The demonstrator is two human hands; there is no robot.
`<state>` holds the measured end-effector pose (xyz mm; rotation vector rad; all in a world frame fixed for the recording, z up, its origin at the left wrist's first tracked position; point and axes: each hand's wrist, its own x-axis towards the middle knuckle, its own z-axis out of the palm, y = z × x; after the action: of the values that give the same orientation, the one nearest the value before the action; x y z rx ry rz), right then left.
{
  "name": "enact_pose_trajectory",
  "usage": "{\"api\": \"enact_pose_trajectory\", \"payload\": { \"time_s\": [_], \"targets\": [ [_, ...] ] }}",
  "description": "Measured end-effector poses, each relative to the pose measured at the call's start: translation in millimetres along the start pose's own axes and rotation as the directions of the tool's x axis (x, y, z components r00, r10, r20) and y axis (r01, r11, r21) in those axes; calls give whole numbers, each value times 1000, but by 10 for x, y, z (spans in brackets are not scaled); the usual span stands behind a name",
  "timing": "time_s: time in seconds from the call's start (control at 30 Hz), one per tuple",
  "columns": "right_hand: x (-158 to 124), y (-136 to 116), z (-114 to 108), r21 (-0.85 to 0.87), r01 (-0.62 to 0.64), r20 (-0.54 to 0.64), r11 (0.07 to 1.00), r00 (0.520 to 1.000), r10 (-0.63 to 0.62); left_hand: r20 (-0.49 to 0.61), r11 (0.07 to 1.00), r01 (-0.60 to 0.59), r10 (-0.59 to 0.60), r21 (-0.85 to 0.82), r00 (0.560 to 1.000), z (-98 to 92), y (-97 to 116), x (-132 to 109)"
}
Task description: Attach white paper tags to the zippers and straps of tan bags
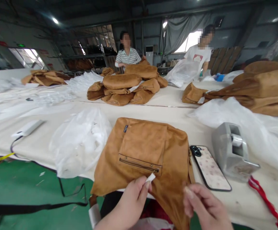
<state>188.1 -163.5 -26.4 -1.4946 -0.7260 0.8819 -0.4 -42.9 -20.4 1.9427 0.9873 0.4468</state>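
A tan suede-like bag (142, 140) lies on the table edge in front of me, its lower part hanging over towards my lap. On its face are a pocket with a small dark label (125, 128) and a dark zipper (139, 165). My left hand (134, 196) is closed, pinching a small white strip (151, 177) just below the zipper's right end. Over the bag's lower right side, my right hand (204, 204) is closed with fingertips together. Slight blur hides what it holds, if anything.
Right of the bag lie a phone (212, 169), a grey tape dispenser (232, 153) and a red strap (268, 198). A clear plastic bag (81, 143) of white scraps sits left. Tan bags are piled (129, 84) behind; two people stand across the table.
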Motion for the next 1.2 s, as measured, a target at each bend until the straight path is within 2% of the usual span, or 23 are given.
{"api": "enact_pose_trajectory", "payload": {
  "time_s": [0.1, 0.17, 0.23, 0.4, 0.63, 0.8, 0.9, 1.0, 1.1, 1.13, 1.2],
  "targets": [
    [39, -43, 535, 119, -87, 224, 989, 973, 58, 14, 998, -15, 14, 60, 1000, -8, 18, -20],
    [112, 9, 688, 136, -119, 329, 984, 942, 69, 30, 995, -29, 26, 94, 999, -19, 31, -25],
    [179, 84, 724, 138, -134, 381, 981, 922, 73, 38, 991, -47, 42, 127, 998, -34, 42, -26],
    [237, 157, 710, 112, -144, 401, 983, 912, 88, 46, 977, -94, 87, 192, 995, -47, 38, -15],
    [254, 98, 765, -1, -156, 379, 988, 914, 145, 121, 962, -78, 48, 260, 992, -74, 33, -15],
    [254, 123, 784, -34, -144, 345, 989, 927, 147, 137, 969, -110, 80, 223, 987, -119, 56, -49],
    [247, 153, 771, -42, -117, 333, 992, 935, 124, 136, 981, -47, 21, 187, 990, -118, 50, -34],
    [254, 182, 727, -12, -133, 414, 991, 902, 126, 105, 994, 40, -50, 100, 993, -93, 23, 2],
    [273, 207, 685, -11, -164, 490, 986, 859, 148, 115, 975, 154, -136, -163, 984, -62, -14, 27],
    [279, 216, 680, -21, -168, 497, 986, 854, 156, 151, 929, 226, -188, -293, 970, -55, -25, 31],
    [290, 235, 686, -43, -164, 495, 986, 854, 164, 280, 753, 396, -286, -525, 916, -54, -46, 37]
  ]
}}
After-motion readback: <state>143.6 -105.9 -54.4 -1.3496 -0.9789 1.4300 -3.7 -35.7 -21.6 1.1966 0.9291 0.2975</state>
